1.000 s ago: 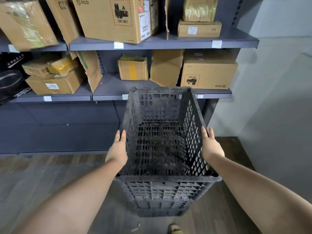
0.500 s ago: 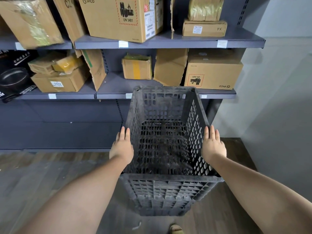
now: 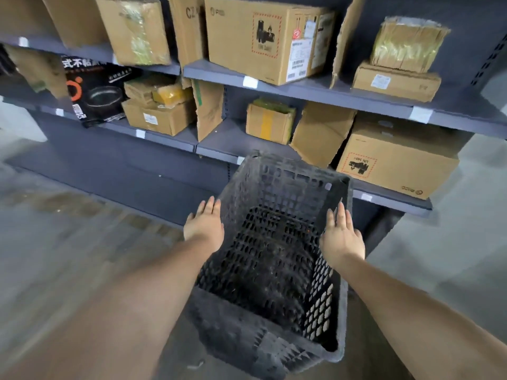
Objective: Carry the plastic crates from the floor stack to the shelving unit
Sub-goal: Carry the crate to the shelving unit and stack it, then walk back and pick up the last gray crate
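Crate, black plastic with holes all over its sides (image 3: 277, 242), sits in the air in front of the dark grey metal shelving unit (image 3: 315, 90), held up between two bare arms. Its far end is close to the front edge of the lower shelf and looks a bit higher than its near end. Nothing is inside the crate.

Left hand (image 3: 204, 224) lies flat on the outside of the crate's left wall, fingers straight and close together, pressing in. Right hand (image 3: 341, 237) lies flat on the crate's right rim, fingers straight too, pressing from the other side. Neither hand curls round the crate.

Behind the crate, on the lower shelf, stand a small brown cardboard box with yellow tape (image 3: 270, 120), a bent sheet of brown cardboard (image 3: 321, 133) and a big brown cardboard box with a red mark (image 3: 397, 165). On the shelf above the crate stands a large brown cardboard box with white labels (image 3: 263, 39). Far to the left of the crate is a black box with a pan picture (image 3: 94, 90)
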